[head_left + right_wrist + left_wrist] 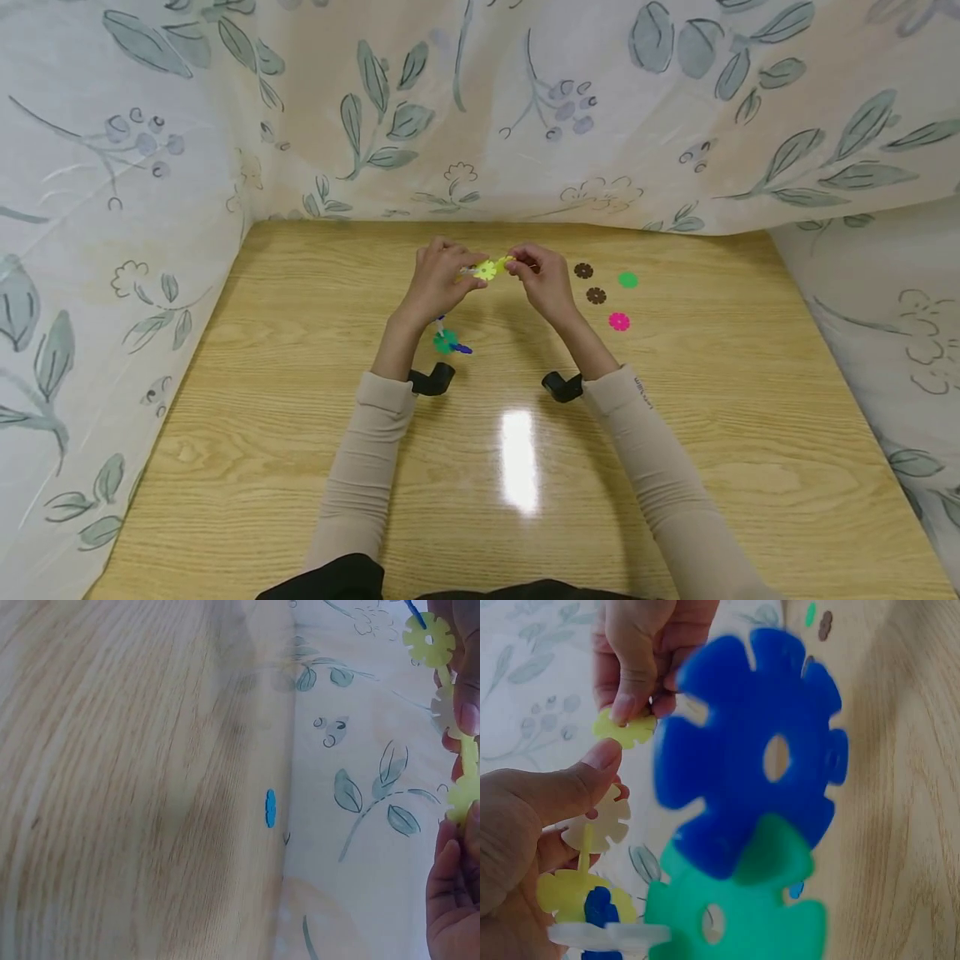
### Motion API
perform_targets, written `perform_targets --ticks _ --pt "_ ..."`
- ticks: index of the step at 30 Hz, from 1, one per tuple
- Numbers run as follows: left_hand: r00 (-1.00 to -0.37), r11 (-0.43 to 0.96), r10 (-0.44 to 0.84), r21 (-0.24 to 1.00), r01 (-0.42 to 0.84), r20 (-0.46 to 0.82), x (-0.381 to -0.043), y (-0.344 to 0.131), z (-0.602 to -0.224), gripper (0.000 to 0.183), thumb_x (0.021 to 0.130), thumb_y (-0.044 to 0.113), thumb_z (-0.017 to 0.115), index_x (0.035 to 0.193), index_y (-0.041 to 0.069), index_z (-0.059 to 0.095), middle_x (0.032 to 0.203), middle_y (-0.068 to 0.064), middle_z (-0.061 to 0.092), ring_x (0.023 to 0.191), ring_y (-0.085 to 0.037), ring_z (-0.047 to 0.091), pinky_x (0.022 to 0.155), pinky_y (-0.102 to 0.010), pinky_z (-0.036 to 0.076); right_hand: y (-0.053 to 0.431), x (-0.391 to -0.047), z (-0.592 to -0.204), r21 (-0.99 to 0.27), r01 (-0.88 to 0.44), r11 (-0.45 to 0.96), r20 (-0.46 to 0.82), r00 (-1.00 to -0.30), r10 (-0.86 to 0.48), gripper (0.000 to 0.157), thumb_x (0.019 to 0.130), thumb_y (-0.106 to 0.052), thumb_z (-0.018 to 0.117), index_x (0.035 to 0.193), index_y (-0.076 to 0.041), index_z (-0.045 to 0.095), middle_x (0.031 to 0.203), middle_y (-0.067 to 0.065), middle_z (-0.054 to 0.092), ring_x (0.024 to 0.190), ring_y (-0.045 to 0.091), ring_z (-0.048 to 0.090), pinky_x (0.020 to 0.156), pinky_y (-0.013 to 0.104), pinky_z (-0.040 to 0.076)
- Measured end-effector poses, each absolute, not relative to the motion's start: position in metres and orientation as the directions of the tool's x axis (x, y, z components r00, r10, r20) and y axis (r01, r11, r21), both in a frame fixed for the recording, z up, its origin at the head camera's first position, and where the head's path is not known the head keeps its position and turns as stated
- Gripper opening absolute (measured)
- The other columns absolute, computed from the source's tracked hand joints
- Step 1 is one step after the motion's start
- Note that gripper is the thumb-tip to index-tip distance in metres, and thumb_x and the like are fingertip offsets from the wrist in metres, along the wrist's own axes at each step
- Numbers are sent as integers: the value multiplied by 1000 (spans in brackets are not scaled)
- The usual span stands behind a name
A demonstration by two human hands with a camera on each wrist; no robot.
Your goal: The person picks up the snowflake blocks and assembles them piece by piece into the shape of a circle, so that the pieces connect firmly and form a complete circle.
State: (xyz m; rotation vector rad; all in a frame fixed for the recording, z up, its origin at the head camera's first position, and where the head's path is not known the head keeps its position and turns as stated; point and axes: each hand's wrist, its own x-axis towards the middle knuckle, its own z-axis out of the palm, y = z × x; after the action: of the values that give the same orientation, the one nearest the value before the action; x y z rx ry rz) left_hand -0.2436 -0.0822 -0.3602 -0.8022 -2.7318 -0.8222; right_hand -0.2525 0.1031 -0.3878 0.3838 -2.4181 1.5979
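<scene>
My left hand (438,279) holds a chain of slotted, flower-shaped plastic discs between thumb and fingers. In the left wrist view, a pale white disc (611,823) shows by its thumb, with a yellow disc (555,892) below. Another white disc (570,935) appears edge-on, and a large blue disc (705,765) slotted with a green disc (765,922) fills the foreground. Opposite, my right hand (546,275) pinches a yellow disc (637,733) by its edge. In the right wrist view, that yellow disc (461,799) lines up with the chain's end.
To the right on the wooden table (712,375) lie two brown discs (596,296), a green disc (628,280) and a pink disc (619,322). A light blue disc (271,808) lies near the table's edge. Patterned cloth (480,108) surrounds the back and sides.
</scene>
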Motion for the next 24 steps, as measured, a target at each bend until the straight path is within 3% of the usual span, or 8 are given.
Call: perform_targets --ticks 5,12,19,24 --pt "-835 704 454 448 551 312 -244 -81 -359 40 80 26 69 116 10 64 109 -9 65 108 -25 42 86 -45 28 102 -253 -388 -871 -313 380 305 -949 -84 15 84 -11 64 90 2 67 83 19 66 69 14 58 60 18 45" --pt "-824 710 458 420 565 333 -244 -79 -359 38 80 25 69 115 9 65 109 -10 66 108 -24 43 86 -43 28 100 -253 -389 -873 -345 344 338 -937 -82 15 83 -9 65 88 5 68 85 19 68 75 31 63 65 23 51" --pt "-835 731 458 406 549 304 -245 -79 -359 41 81 27 68 118 11 64 111 -9 65 110 -24 42 88 -44 27 100 -253 -391 -849 -384 364 369 -923 -112 13 83 -8 64 88 4 68 84 18 68 70 16 62 64 19 48" --pt "-838 733 457 408 544 298 -246 -80 -360 39 81 27 68 116 11 64 111 -8 65 112 -25 42 88 -44 28 102 -254 -392 -824 -402 399 384 -914 -129 14 84 -9 63 89 3 67 83 16 67 70 24 61 62 18 46"
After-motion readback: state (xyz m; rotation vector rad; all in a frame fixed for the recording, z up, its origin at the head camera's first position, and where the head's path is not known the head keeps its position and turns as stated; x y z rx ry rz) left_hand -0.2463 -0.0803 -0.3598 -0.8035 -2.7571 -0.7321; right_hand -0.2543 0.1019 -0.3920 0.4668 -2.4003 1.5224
